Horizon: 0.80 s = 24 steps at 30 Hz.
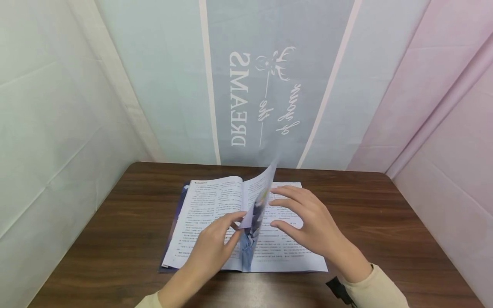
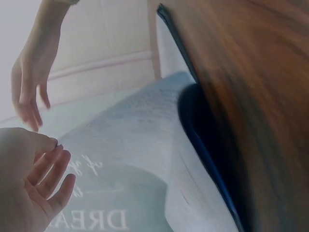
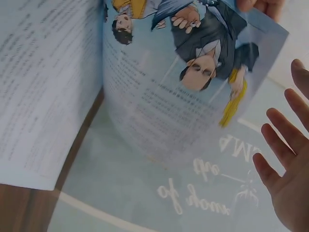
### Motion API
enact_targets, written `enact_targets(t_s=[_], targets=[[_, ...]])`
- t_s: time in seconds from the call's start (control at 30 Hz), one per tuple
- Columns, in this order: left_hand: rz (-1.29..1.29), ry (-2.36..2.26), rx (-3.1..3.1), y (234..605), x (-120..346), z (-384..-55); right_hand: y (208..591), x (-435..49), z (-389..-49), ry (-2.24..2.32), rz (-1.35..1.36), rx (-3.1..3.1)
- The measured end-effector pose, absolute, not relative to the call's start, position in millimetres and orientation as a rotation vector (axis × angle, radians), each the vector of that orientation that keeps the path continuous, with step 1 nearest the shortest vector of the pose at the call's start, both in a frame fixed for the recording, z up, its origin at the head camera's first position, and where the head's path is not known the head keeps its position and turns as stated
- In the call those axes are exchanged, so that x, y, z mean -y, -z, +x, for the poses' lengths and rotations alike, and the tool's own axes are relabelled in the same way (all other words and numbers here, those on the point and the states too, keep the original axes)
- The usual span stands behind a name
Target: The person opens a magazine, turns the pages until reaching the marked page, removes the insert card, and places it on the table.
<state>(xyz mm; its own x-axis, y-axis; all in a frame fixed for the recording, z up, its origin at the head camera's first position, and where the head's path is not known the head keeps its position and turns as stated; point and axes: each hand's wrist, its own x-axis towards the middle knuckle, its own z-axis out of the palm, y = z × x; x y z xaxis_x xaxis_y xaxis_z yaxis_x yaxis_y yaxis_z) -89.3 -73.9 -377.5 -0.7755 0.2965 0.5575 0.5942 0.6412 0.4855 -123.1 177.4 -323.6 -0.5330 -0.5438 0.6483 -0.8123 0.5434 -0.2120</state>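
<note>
An open magazine (image 1: 208,205) with pages of dense printed text lies on the table. One page (image 1: 257,214) stands up from its middle. My left hand (image 1: 209,244) pinches the near corner of that page between thumb and finger; the left wrist view shows the same pinch. On the page's right face, in the right wrist view, is a colour illustration (image 3: 203,53) of people above lines of text. My right hand (image 1: 308,218) hovers over the right-hand page with its fingers spread and relaxed, just right of the raised page, holding nothing.
The magazine rests on a dark wood-grain table (image 1: 127,231). Behind it hangs a pale cloth backdrop (image 1: 319,38) with mirrored lettering and a deer's head. Light cloth walls stand at both sides. A black strap (image 1: 339,291) shows by the right sleeve.
</note>
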Motion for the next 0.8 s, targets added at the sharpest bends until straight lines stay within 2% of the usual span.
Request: enact_targets(t_s=[0.53, 0.8], targets=[[-0.378, 0.861, 2.531, 402, 143, -89, 371, -227, -112, -0.542, 0.949, 2.556], [-0.24, 0.9, 2.711, 406, 171, -86, 393, -254, -110, -0.497, 0.978, 2.655]])
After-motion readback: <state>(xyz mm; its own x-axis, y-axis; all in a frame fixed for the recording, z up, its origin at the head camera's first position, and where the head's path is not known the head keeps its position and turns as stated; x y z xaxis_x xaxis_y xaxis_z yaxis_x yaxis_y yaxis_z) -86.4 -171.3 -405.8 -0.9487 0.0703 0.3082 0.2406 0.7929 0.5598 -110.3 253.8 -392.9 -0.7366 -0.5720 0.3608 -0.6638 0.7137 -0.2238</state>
